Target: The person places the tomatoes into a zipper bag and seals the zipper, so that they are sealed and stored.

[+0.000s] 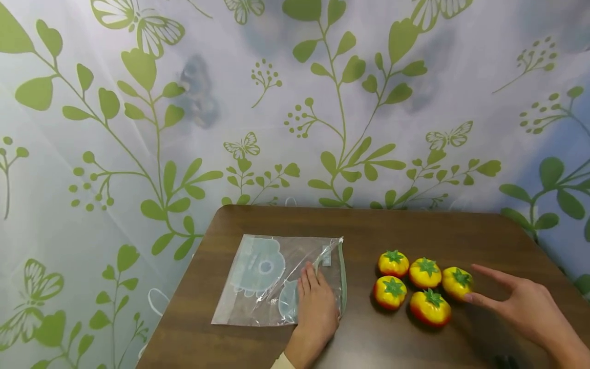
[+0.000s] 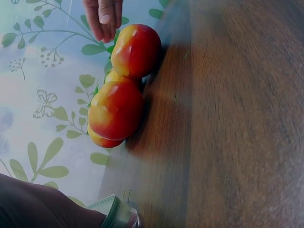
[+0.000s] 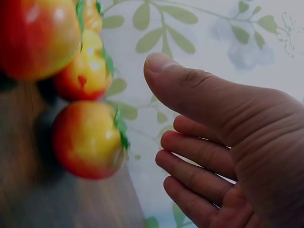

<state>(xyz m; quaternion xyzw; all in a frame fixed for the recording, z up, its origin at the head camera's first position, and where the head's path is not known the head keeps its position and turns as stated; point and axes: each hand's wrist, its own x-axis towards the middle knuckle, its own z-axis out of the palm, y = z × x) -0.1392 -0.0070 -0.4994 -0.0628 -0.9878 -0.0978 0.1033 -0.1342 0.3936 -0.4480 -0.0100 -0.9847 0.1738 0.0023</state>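
Partly covers a crinkly clear plastic bag (image 1: 276, 279) at left with a straight-fingered left hand (image 1: 318, 307), holds a loosely spread right hand (image 1: 525, 302) just beside five glossy, squat yellow-red fruits (image 1: 425, 272) at right on a wood-grain table (image 1: 359, 230), before a leaf-printed curtain (image 1: 258, 169).

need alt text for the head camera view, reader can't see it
A person's left hand rests on a clear bag on a brown table; the open right hand is beside five yellow-red fruits with green tops. Behind is a pale backdrop with green leaf-and-butterfly print.
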